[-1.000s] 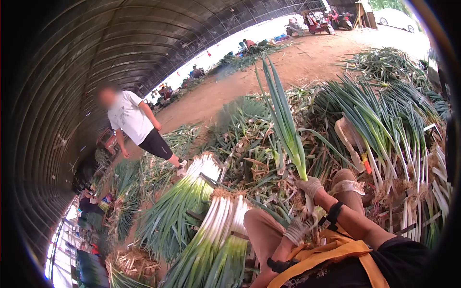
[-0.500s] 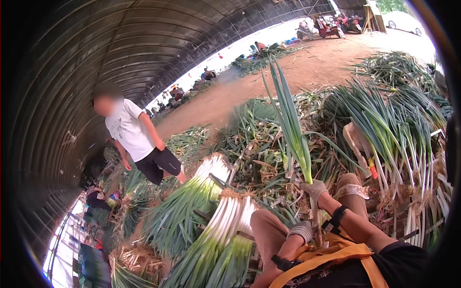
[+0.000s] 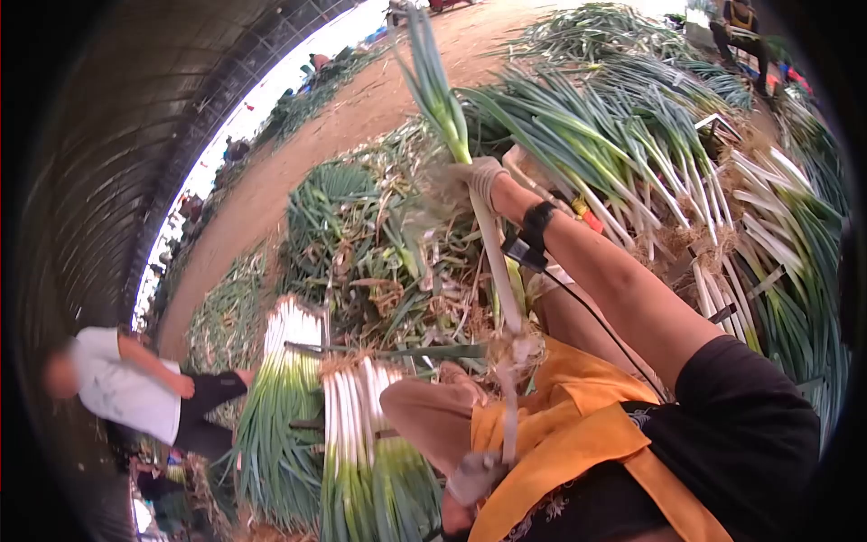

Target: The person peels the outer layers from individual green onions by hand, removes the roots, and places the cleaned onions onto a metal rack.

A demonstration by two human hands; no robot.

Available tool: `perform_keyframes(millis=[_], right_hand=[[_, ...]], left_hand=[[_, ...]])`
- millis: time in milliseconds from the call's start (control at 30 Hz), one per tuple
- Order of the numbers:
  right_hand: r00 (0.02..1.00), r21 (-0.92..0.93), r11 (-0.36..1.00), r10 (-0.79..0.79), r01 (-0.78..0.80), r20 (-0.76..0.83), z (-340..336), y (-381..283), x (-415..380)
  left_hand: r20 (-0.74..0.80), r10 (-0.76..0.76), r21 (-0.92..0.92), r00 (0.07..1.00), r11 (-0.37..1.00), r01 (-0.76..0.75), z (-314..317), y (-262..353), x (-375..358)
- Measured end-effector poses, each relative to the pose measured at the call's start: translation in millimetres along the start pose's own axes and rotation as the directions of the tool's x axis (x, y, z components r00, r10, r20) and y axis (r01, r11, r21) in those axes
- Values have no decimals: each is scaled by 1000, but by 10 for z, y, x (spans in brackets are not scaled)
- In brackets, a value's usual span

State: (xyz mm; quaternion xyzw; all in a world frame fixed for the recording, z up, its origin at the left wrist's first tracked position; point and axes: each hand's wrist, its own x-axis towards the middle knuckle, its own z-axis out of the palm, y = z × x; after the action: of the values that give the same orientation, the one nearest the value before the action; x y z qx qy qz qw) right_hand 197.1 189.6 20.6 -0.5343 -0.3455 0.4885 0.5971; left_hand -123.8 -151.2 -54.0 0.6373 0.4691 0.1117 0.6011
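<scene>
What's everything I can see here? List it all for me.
leek: one, white stalk with green top, held up in front of the person
cleaned leeks: two bundles, white and green, lower middle
uncleaned leeks: big heap, green and white, right
trimmings: pile, green and brown, centre
dirt floor: brown, upper middle
bystander: one, white shirt, lower left
apron: orange, on the person
right hand: gloved, gripping the leek near the leaves
left hand: gloved, blurred, low by the apron

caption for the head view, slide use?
Gloved right hand grips a leek above trimmed leek bundles.
</scene>
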Motion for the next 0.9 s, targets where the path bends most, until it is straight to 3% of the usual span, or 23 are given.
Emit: perform_keyframes(millis=[67, 100, 133, 200, 267, 300, 333, 367, 467, 600, 733, 833, 867, 900], right_hand=[[999, 195, 981, 28, -24, -20, -154, -154, 217], [997, 193, 978, 82, -77, -15, -229, -274, 247], [1000, 223, 975, -3, 1, 9, -274, -305, 271], [994, 326, 944, -80, 50, 79, -266, -297, 160], [981, 470, 882, -82, -11, 177, -124, -359, -226], [974, 479, 878, -91, -19, 206, -54, -304, -304], [968, 490, 871, -95, -33, 234, 28, -214, -385], [960, 501, 864, -98, -49, 262, 110, -128, -476], [930, 491, 864, -80, -116, 360, 303, -33, -947], [896, 443, 876, -27, -192, 442, 439, 235, -1312], [881, 278, 913, 150, -297, 449, 475, 447, -1466], [883, 206, 951, 117, -232, 455, 575, 566, -1541], [887, 172, 954, 150, -247, 438, 587, 562, -1562], [881, 187, 950, 142, -249, 452, 600, 576, -1561]], left_hand=[[-8, -22, -153, 1000, 988, 21, -107, 73, -224], [-186, -89, -118, 978, 991, 68, -192, 18, -229], [-363, -145, -98, 921, 988, 117, -272, -65, -185], [-502, -211, 196, 839, 916, 349, -592, -482, 53], [-647, -47, 525, 761, 697, 489, -557, 266, 410], [-644, 108, 446, 757, 857, 257, -531, 462, 432], [-491, 304, 397, 816, 912, -101, -609, 589, 576], [-484, 226, 162, 846, 973, -167, -632, 408, 749], [-424, 457, 165, 782, 888, -429, -460, 651, 1092], [-416, 80, -307, 906, 925, -222, -137, 715, 1194], [-453, 299, 98, 840, 953, -287, -25, 436, 1028], [-401, 75, -60, 913, 992, -108, 1, 422, 951], [-431, 119, -46, 894, 987, -154, 17, 342, 977], [-439, 104, 19, 892, 994, -107, 16, 401, 956]])
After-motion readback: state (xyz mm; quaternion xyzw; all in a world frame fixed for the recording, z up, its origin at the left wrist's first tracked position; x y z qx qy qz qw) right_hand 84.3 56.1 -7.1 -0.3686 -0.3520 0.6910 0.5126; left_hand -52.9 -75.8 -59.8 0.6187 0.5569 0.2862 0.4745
